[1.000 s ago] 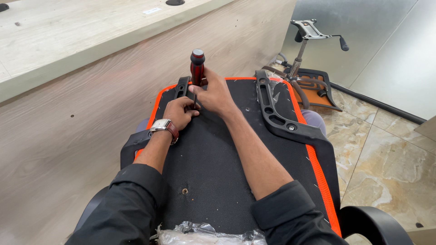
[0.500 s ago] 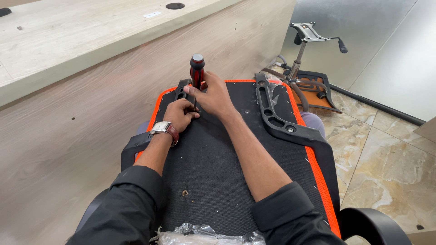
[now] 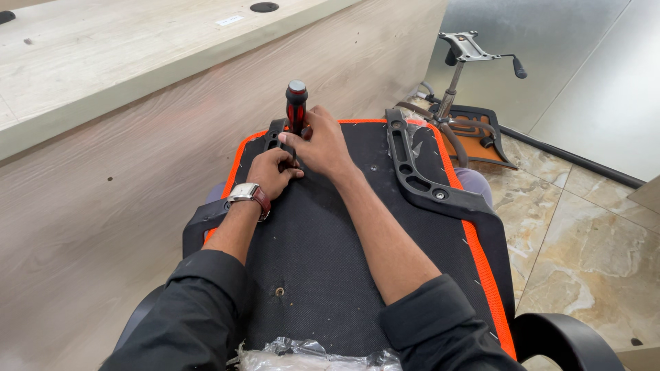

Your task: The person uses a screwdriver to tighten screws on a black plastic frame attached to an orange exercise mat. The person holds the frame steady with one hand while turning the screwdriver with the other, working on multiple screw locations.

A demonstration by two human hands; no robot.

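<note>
Head view, looking down. At frame centre lies an upturned chair seat (image 3: pixel 330 233), its black underside facing up and edged in orange; its near edge is cut off by the sleeves and by crumpled clear plastic (image 3: pixel 309 356) at the bottom of the frame. The right hand (image 3: pixel 323 146) is closed around the lower part of a screwdriver (image 3: pixel 296 103) with a red-and-black handle, held upright near the seat's far left corner; the handle's cap and upper grip show above the fingers, while the shaft and tip are hidden behind both hands. The left hand (image 3: pixel 271 170), wearing a wristwatch (image 3: pixel 247 194), sits just beside and below the right, fingers curled tight against the seat at the base of the tool; whether they pinch a screw or the shaft cannot be told. A black armrest bracket (image 3: pixel 419 175) runs along the seat's right side. A matching bracket (image 3: pixel 275 132) on the left is mostly covered by the hands, with only its far end in view. A bare screw hole (image 3: pixel 279 291) shows in the seat between the forearms. Upper left: a pale wooden desk (image 3: pixel 103 62), its top cropped by the frame. Upper right: a chair mechanism (image 3: pixel 467 48) on a gas column, standing on a tiled floor (image 3: pixel 584 233). Lower right: a dark curved part (image 3: pixel 564 340), partly cut off and not identifiable.
</note>
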